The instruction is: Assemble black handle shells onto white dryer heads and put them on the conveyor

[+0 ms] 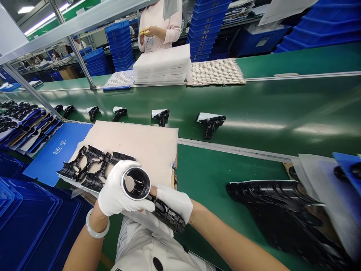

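Observation:
Close to my body, both gloved hands are closed on a black hair dryer housing (166, 213). Its round barrel opening, edged by a silver ring (123, 184), faces up toward me. My left hand (113, 190) wraps around the barrel from the left. On the other side, my right hand (175, 202) grips the housing at the ribbed, open-faced handle, its fingers partly hidden behind it. Just beyond my left hand, several black hair dryer shell halves (94, 165) lie on a beige cardboard sheet (135, 137).
Several white-and-black hair dryers (211, 122) lie along the green conveyor belt (282, 113). More black shells (270, 188) are at the right; blue bins (28, 222) stand at lower left. Across the belt, a person (160, 28) stands behind a stack of white sheets (162, 64).

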Motion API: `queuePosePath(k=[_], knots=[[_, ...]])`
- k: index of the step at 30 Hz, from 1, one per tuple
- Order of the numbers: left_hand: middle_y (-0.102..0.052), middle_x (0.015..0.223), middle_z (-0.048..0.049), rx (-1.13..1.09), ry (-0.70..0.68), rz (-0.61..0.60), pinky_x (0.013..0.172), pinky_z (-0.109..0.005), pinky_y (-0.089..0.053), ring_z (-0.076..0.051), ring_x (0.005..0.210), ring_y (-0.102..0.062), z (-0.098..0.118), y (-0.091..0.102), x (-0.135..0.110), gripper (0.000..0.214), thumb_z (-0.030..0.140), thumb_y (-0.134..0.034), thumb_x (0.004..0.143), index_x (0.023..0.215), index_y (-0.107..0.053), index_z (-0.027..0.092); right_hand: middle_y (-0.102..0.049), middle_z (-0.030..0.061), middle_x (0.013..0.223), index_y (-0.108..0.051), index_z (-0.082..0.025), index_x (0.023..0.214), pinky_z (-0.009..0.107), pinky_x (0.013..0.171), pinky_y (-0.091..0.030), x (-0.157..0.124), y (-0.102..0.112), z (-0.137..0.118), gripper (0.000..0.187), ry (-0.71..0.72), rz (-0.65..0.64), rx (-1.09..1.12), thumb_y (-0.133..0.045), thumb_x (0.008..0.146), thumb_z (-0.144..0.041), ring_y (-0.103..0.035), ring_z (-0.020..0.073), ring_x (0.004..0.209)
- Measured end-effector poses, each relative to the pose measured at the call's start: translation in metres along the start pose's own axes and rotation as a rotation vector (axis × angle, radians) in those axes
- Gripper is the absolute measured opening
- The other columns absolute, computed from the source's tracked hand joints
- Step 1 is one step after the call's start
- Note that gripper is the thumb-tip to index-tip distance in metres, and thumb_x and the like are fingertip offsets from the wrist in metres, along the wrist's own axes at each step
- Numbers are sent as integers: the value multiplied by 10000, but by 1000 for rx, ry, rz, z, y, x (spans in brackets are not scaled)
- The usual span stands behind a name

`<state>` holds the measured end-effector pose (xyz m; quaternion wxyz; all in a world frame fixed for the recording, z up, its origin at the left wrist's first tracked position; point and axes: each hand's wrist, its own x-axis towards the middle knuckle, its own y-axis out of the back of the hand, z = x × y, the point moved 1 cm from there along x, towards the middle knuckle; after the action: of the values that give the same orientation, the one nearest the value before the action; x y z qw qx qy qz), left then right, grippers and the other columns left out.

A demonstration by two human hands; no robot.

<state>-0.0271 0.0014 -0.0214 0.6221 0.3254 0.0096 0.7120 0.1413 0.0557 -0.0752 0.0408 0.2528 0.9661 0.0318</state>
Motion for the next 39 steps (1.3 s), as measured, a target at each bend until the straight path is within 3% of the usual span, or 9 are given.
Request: queuePosePath(k=[2,4,7,13,17,23,28,31,39], knots=[[-703,1072,-98,-120,5,29,862,-419,-583,-277,947,-710,-3,-2,-3,760,455,-920,563,1204,-572,239,-494,-8,445,-603,-166,775,264,378,-441,-5,-2,-2,693,-213,-225,346,-161,966,-665,-461,144,312],[-680,1161,-90,-203,-22,91,954,-433,-549,-275,1074,-682,-8,-3,-6,726,356,-907,628,1247,-538,272,-492,-33,458,-538,-188,847,238,328,-379,-12,-4,-9,615,-348,-302,708,-184,945,-681,-414,134,275],[-643,1254,-102,-185,-27,185,1052,-470,-481,-287,1200,-617,-17,-2,-10,734,313,-906,638,1267,-530,275,-505,-54,475,-454,-221,873,203,386,-386,-23,-7,-23,529,-334,-206,962,-322,873,-733,-468,124,336],[-662,1186,-116,-257,110,200,951,-422,-535,-282,1102,-651,-20,-8,-12,608,562,-753,758,1237,-562,238,-617,27,592,-475,-188,777,226,529,-426,-29,-22,-34,551,-264,-60,1003,-735,627,-651,-570,134,525],[-654,1196,-101,-271,101,215,944,-408,-532,-267,1097,-648,-15,-11,-12,505,543,-659,850,1253,-549,260,-626,36,614,-484,-180,749,219,508,-409,-22,-25,-28,475,-202,-72,948,-738,669,-573,-544,121,513],[-656,1155,-84,-119,215,325,955,-405,-523,-274,1084,-647,-6,-16,-12,564,488,-783,749,1205,-573,231,-606,38,688,-527,-175,761,263,569,-473,-15,-20,-33,452,-119,-42,669,-758,644,-546,-581,171,675],[-679,1082,-85,-213,216,394,930,-377,-508,-248,1049,-643,-7,-19,-10,410,549,-450,961,1115,-629,213,-558,23,742,-510,-188,809,256,576,-431,-13,-17,-32,422,-66,53,524,-725,644,-512,-501,148,679],[-683,1116,-77,-272,215,381,942,-359,-499,-237,1079,-634,-9,-19,-11,429,559,-419,972,1146,-632,229,-483,-13,686,-476,-197,767,238,545,-361,-11,-15,-27,334,-53,36,473,-668,634,-436,-419,118,621],[-676,1115,-69,-194,126,322,938,-388,-519,-250,1033,-665,1,-20,-10,619,511,-835,685,1192,-589,254,-408,-32,615,-391,-203,614,231,514,-312,-5,-10,-23,162,-122,29,90,-544,638,-250,-361,105,602]])
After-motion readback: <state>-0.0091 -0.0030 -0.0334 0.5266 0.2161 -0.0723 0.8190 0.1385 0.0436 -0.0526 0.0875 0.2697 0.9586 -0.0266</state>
